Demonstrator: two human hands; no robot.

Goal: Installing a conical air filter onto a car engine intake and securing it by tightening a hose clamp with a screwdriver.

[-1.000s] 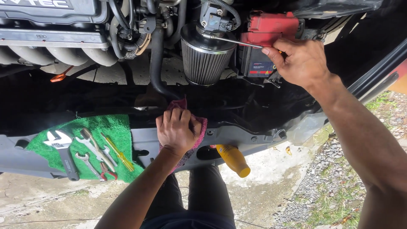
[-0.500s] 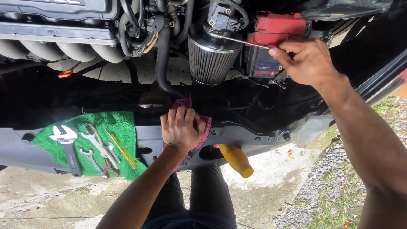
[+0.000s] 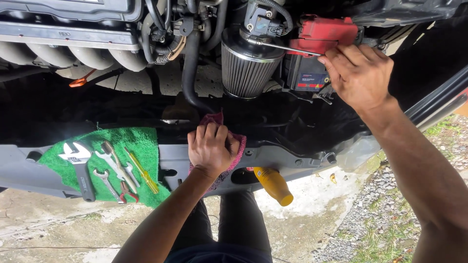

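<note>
Right hand: my right hand (image 3: 360,73) reaches into the engine bay, fingers closed around the near end of a thin metal rod (image 3: 287,47) that runs leftward across the top of the air filter.
Left hand: my left hand (image 3: 210,148) presses flat on a pink rag (image 3: 238,146), fingers curled over its upper edge, gripping the cloth against the front panel (image 3: 273,158) of the car.
Rod: slim and silver, it lies nearly level, its far tip at the black housing above the cone air filter (image 3: 246,68); the grip end is hidden in my palm.
Battery: a black battery (image 3: 304,75) with a red terminal cover (image 3: 324,31) sits just beside my right hand, to the right of the filter.
Rag: bunched under my left hand, one corner poking up toward the black hose (image 3: 190,73).
Yellow handle: a yellow tool handle (image 3: 275,185) sticks out from the panel, near my left wrist but apart from it.
Green towel: a green towel (image 3: 141,139) is spread on the panel to my left, carrying an adjustable wrench (image 3: 80,168), several spanners (image 3: 114,163), a yellow screwdriver (image 3: 142,171) and red-handled pliers (image 3: 127,195).
Ground: concrete below, gravel and grass at right.
</note>
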